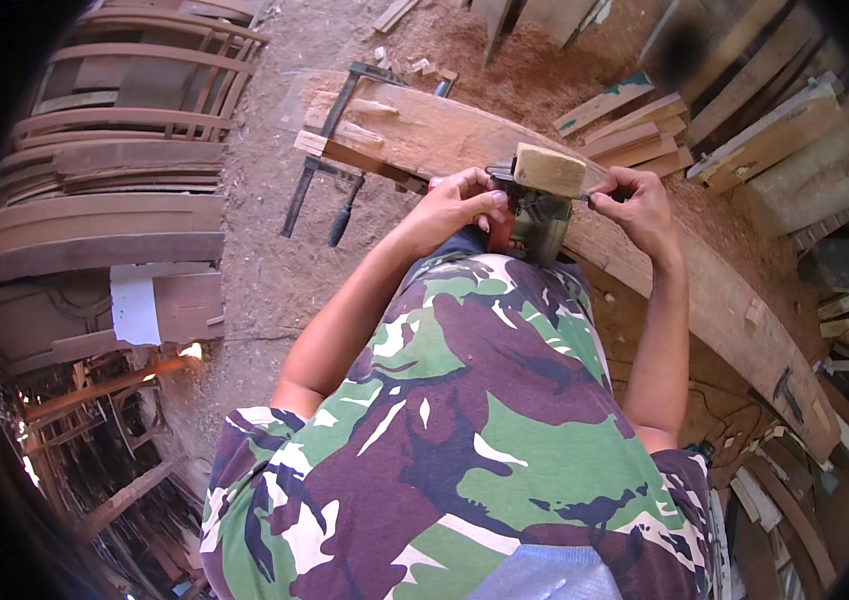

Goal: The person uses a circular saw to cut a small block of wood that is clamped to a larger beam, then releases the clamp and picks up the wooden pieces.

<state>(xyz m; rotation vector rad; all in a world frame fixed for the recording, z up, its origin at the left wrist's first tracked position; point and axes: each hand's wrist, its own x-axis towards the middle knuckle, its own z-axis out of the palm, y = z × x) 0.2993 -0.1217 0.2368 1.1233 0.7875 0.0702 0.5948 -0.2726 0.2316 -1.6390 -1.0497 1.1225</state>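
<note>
The tool (pixel 543 234), dark with a red part (pixel 501 232), is sitting over the near edge of the desk (pixel 730 305), well in from its left and right ends and close to the camouflage shirt (pixel 505 400). (Whether the desk is bearing its weight, the view is not showing.) A wooden block (pixel 551 168) is covering its top as seen from above. The left grip (pixel 460 205) is holding the tool's left side, thumb and fingers wrapped with little gap; the right grip (pixel 637 212) is pinching a small dark stub (pixel 589 199) at its right side. The tool is probably weighing a fair amount, being hard and stiff, with smooth sides perhaps feeling slippery. Its body is likely offering the surest hold, while the stub is suiting only a fingertip pinch. The block is looking light, rigid and easy to grasp by its ends.
</note>
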